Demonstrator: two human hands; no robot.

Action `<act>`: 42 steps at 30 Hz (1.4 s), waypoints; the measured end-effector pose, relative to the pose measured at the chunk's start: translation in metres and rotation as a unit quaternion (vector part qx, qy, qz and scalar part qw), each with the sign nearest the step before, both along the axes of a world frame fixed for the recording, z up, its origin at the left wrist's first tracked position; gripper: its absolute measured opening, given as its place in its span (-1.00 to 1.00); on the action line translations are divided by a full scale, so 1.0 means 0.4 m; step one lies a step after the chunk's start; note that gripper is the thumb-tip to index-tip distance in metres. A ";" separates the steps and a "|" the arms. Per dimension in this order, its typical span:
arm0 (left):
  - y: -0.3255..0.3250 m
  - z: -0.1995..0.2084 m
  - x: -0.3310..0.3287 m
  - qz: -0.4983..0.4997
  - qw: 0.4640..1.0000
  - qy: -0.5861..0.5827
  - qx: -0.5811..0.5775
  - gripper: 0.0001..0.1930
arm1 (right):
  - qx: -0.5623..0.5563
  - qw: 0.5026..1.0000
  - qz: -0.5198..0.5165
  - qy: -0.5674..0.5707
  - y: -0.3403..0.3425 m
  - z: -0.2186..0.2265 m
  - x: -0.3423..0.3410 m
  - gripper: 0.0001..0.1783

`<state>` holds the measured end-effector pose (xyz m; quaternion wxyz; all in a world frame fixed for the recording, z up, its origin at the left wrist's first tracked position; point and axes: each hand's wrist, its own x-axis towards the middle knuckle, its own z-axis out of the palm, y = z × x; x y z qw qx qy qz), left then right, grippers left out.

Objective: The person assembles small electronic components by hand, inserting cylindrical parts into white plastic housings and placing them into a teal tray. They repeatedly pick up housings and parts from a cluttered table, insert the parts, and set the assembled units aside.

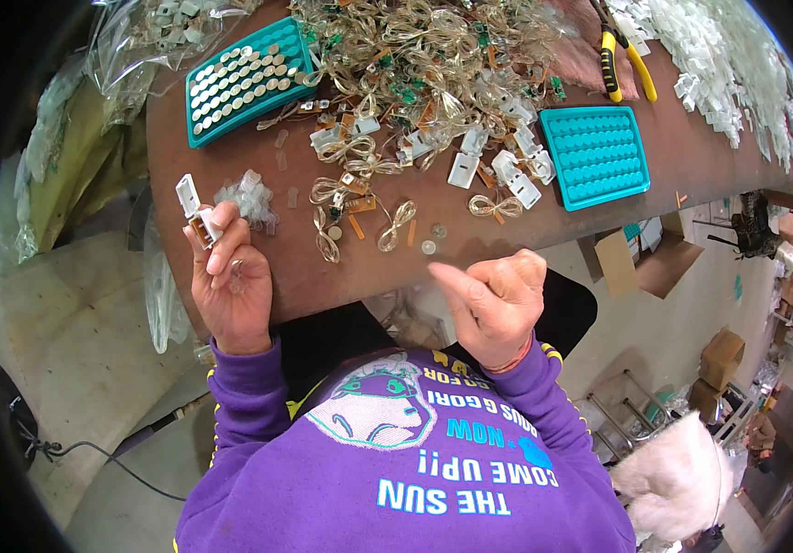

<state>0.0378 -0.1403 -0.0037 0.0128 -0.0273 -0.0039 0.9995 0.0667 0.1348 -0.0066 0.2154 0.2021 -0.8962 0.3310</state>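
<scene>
My left hand (230, 295) is raised at the table's left front edge, its fingers closed on a small white battery case (199, 214) with its lid swung up. Something thin and shiny lies in that palm, too small to make out. Near the front edge my right hand (498, 304) is closed, one digit stretched to the left and the others curled. Whether it pinches anything is hidden. Just beyond it lie a coin cell (429, 247) and another round disc (438, 230). A heap of clear plastic pieces (247, 198) sits beside my left hand.
Coiled wire light strings (433, 64) pile up at the back, with white cases (464, 169) at their front. A teal tray (249, 83) holds coin cells; another teal tray (595, 157) stands right. Yellow-black pliers (610, 64) and white plastic pieces (701, 64) lie back right.
</scene>
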 end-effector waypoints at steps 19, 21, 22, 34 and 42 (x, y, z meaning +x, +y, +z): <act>0.002 0.004 0.001 -0.004 1.000 -0.007 -0.007 -0.72 | 0.035 0.999 -0.014 0.030 -0.023 -0.020 0.000 -0.50; 0.002 0.006 0.002 -0.010 1.000 -0.010 -0.007 -0.73 | 0.033 0.999 -0.016 0.024 -0.026 -0.017 0.001 -0.48; 0.003 0.006 0.001 -0.008 1.000 -0.009 -0.010 -0.73 | 0.032 0.999 -0.016 0.024 -0.026 -0.016 0.002 -0.48; -0.003 0.001 -0.003 -0.031 1.000 0.007 0.003 -0.72 | -0.007 0.999 -0.026 0.023 -0.016 -0.031 0.015 -0.62; -0.006 0.001 -0.003 -0.035 0.999 0.012 -0.006 -0.71 | -0.006 0.999 -0.043 0.028 -0.027 -0.032 0.018 -0.64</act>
